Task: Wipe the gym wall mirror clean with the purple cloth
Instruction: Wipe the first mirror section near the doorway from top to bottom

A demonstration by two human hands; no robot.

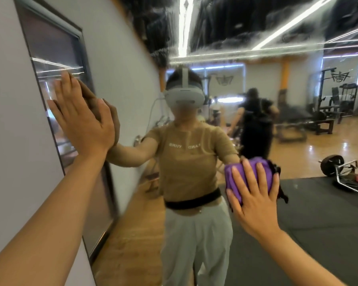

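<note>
While the left hand (pixel 82 118) lay flat against the mirror (pixel 194 89), fingers straight and pointing up, the right hand (pixel 254 190) pressed the purple cloth (pixel 246 174) onto the glass — fingers spread and straight over it. The cloth was a bunched wad at lower right of the mirror; its long axis could not be told. A barbell (pixel 333 164) showed in the reflection.

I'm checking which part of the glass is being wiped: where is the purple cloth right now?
In the head view, the purple cloth is at lower right, pressed flat against the mirror under the right hand; the left hand rests on the glass far left.
</note>
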